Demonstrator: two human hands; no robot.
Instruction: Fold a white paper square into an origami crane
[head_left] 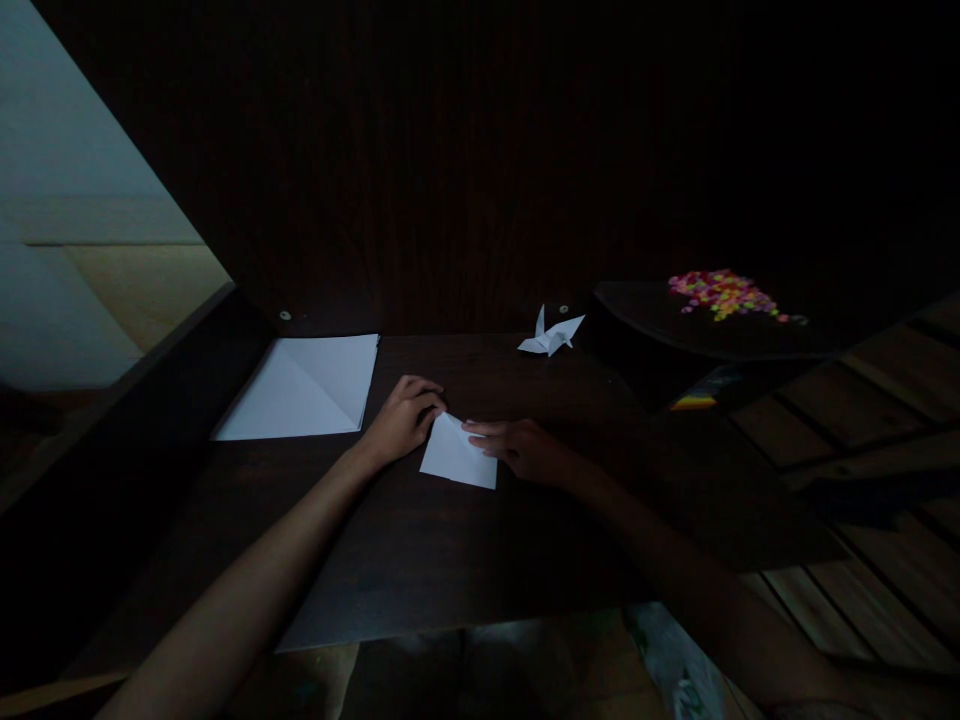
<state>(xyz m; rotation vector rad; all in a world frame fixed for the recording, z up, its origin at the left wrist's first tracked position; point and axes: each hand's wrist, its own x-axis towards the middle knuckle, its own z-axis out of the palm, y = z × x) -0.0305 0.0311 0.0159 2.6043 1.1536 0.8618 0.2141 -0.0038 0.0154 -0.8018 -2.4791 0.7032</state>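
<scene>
A small folded sheet of white paper lies on the dark wooden desk in front of me. My left hand is closed at its upper left corner, with thumb and fingertips pinching the paper there. From the other side, my right hand rests its outstretched fingers on the upper right part of the paper. Beyond both hands, near the back panel, stands a white origami crane with pointed wings. To the left of my left hand is a stack of larger white paper, its top sheet creased diagonally.
A dark raised shelf at the back right holds a heap of small, colourful pieces. Under it sits a rainbow-striped item. The desk has a low side wall on the left and slatted wood to the right.
</scene>
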